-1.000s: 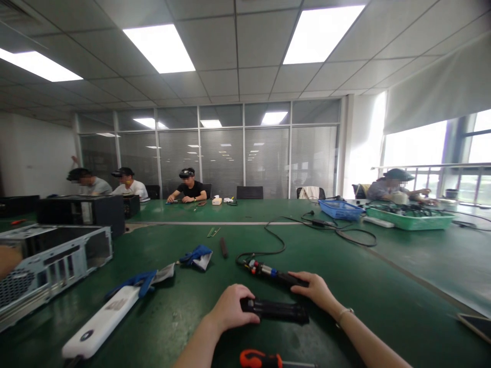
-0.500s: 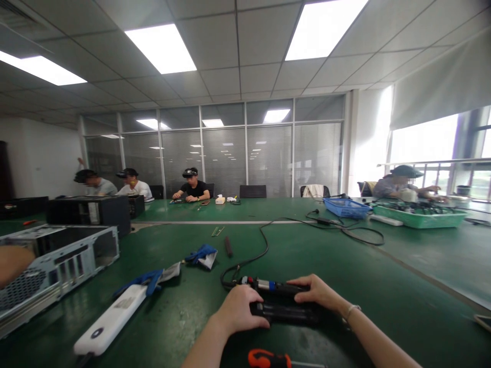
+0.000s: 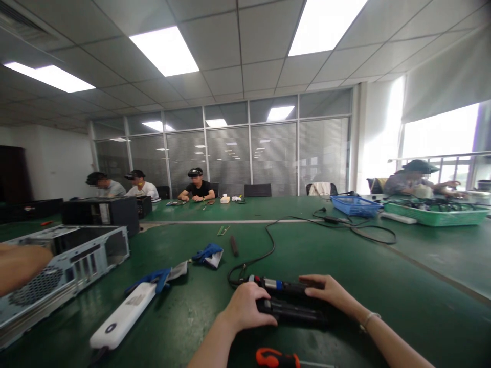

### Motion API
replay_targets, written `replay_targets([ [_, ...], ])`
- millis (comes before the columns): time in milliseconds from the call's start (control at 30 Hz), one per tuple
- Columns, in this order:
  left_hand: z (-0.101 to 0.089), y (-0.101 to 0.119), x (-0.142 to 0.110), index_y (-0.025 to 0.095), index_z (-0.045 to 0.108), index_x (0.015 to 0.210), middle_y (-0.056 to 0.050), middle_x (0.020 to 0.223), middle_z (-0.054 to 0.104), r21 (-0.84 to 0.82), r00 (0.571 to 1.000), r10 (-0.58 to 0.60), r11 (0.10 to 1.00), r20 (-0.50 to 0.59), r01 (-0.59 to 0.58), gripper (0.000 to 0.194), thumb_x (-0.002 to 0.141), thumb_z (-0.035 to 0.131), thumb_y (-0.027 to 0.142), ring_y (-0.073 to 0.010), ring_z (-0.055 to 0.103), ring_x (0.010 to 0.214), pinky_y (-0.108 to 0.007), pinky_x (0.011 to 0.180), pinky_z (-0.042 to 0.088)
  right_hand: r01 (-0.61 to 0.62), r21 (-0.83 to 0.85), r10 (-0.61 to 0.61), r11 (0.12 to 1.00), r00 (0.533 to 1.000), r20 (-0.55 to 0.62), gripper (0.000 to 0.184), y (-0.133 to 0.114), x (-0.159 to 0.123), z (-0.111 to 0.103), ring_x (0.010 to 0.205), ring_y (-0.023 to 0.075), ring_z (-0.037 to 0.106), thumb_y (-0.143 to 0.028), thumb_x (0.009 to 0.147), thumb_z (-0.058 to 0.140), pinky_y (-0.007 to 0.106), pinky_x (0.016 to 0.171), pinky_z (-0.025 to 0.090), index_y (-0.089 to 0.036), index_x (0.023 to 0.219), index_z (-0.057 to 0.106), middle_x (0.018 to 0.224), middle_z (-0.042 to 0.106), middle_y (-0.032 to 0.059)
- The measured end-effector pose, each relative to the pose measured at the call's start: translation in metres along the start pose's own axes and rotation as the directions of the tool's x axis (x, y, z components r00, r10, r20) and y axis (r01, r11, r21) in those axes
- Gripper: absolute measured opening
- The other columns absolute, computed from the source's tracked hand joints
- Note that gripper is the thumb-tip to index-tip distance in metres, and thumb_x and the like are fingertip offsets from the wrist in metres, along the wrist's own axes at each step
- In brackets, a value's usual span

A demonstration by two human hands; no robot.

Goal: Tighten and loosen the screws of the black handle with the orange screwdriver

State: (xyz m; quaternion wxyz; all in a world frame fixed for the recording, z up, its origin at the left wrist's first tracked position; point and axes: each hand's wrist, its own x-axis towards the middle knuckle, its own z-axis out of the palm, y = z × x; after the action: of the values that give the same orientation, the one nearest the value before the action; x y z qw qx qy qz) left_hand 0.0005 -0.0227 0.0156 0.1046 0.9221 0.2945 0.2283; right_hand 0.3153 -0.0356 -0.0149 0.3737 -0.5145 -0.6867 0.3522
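On the green tabletop in front of me lie two long tools, one behind the other. My left hand (image 3: 247, 306) curls round the left end of the nearer one, a black cylindrical tool (image 3: 301, 313). Behind it is a corded cylindrical tool (image 3: 273, 284) with a silver body, a blue ring and a dark right end. The thumb and fingers of my right hand (image 3: 332, 292) close round that dark end. Nearer to me, a screwdriver (image 3: 280, 359) with an orange and black handle is cut off by the bottom edge.
A white power strip (image 3: 123, 317), blue gloves (image 3: 207, 255) and an open computer case (image 3: 84, 263) are to the left, with another person's arm (image 3: 21, 266) over the case. A black cable (image 3: 274, 240) runs to blue (image 3: 355, 206) and green (image 3: 437, 217) baskets. Several people sit further off.
The whole view has shifted, so things appear a little further right. Both hands keep their places on the tools. The other person's arm at the left reaches further into view.
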Motion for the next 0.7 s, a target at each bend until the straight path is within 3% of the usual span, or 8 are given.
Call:
replay_targets([
  [133, -0.006, 0.005, 0.002, 0.021, 0.072, 0.101, -0.005, 0.099, 0.073, -0.067, 0.994, 0.055, 0.996, -0.098, -0.062, 0.052, 0.059, 0.082, 0.049, -0.0247, 0.063, 0.094, -0.035, 0.092, 0.045, -0.033, 0.060, 0.042, 0.998, 0.985, -0.166, 0.064, -0.001, -0.008, -0.009, 0.112, 0.0301, 0.059, -0.061, 0.071, 0.064, 0.039, 0.099, 0.046, -0.017, 0.118, 0.066, 0.118, 0.066, 0.0093],
  [267, -0.009, 0.005, 0.003, 0.021, 0.071, 0.105, -0.006, 0.104, 0.072, -0.115, 0.973, 0.050, 0.990, -0.225, -0.077, 0.052, 0.058, 0.085, 0.040, -0.0252, 0.062, 0.098, -0.037, 0.093, 0.047, 0.001, 0.043, 0.012, 0.999, 0.955, -0.297, 0.059, -0.020, -0.016, -0.015, 0.111, 0.0320, 0.058, -0.061, 0.073, 0.063, 0.041, 0.097, 0.046, -0.017, 0.112, 0.069, 0.115, 0.067, 0.0110],
  [400, -0.011, 0.001, 0.003, 0.021, 0.068, 0.110, -0.007, 0.113, 0.069, -0.095, 0.950, 0.040, 0.993, -0.309, -0.072, 0.053, 0.062, 0.085, 0.034, -0.0267, 0.059, 0.105, -0.042, 0.096, 0.047, 0.113, -0.010, -0.112, 0.994, 0.968, -0.224, 0.057, -0.043, -0.018, -0.005, 0.106, 0.0304, 0.060, -0.057, 0.075, 0.065, 0.040, 0.092, 0.049, -0.017, 0.116, 0.066, 0.116, 0.066, 0.0121],
  [533, -0.010, -0.003, 0.004, 0.022, 0.065, 0.114, -0.006, 0.117, 0.067, -0.022, 0.929, 0.050, 0.998, -0.367, -0.063, 0.053, 0.065, 0.083, 0.029, -0.0275, 0.056, 0.111, -0.047, 0.103, 0.043, 0.263, -0.281, -0.300, 0.923, 0.949, -0.099, 0.054, -0.058, -0.021, 0.015, 0.105, 0.0278, 0.058, -0.049, 0.071, 0.073, 0.039, 0.093, 0.047, -0.024, 0.118, 0.065, 0.118, 0.064, 0.0084],
  [700, -0.006, -0.007, 0.007, 0.024, 0.059, 0.122, -0.005, 0.125, 0.062, 0.015, 0.924, 0.076, 0.997, -0.376, -0.076, 0.051, 0.074, 0.077, 0.025, -0.0263, 0.052, 0.119, -0.046, 0.105, 0.042, 0.288, -0.509, -0.371, 0.811, 0.926, -0.068, 0.041, -0.061, -0.022, 0.024, 0.106, 0.0259, 0.056, -0.043, 0.086, 0.058, 0.042, 0.097, 0.040, -0.028, 0.125, 0.060, 0.118, 0.064, 0.0072],
])
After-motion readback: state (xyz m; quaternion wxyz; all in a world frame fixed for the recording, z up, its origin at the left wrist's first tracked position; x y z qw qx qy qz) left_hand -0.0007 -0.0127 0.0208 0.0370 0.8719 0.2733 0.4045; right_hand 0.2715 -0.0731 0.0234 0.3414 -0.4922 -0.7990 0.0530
